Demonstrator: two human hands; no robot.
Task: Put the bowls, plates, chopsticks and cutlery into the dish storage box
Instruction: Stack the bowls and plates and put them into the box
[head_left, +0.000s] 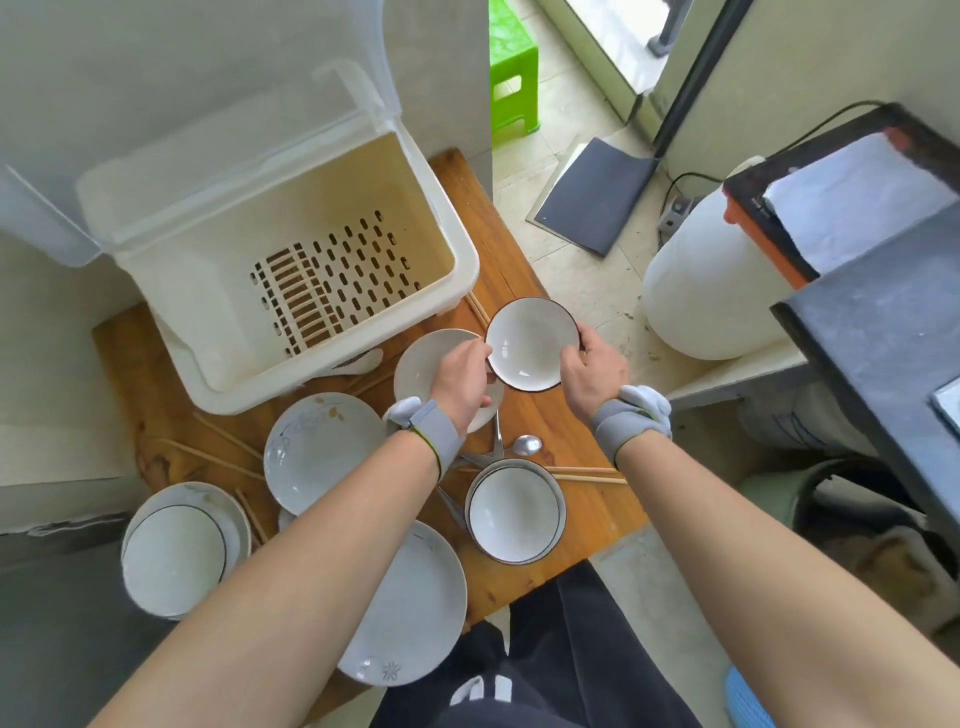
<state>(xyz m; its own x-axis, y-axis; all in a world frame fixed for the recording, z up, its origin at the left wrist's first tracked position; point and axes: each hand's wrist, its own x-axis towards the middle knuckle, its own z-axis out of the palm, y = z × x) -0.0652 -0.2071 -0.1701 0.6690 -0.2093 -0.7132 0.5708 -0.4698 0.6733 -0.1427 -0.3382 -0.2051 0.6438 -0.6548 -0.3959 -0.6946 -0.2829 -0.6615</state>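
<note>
Both hands on it: the right hand (592, 371) and left hand (464, 374) pinch opposite edges of a dark-rimmed small dish (532, 343), tilted up and held just above the wooden table (582, 514). Whether the left fingers also touch the pale plate (421, 364) beneath them, hard to tell from here. The dish storage box (291, 291) sits just beside it, lid thrown back, slotted rack bare (nothing loaded yet, by the look of it). So this is the first item going in. Next it needs swinging left over the rim and lowering on edge into a slot. Bowls (514, 512), chopsticks (584, 474) and a spoon (527, 445) wait nearer.
</note>
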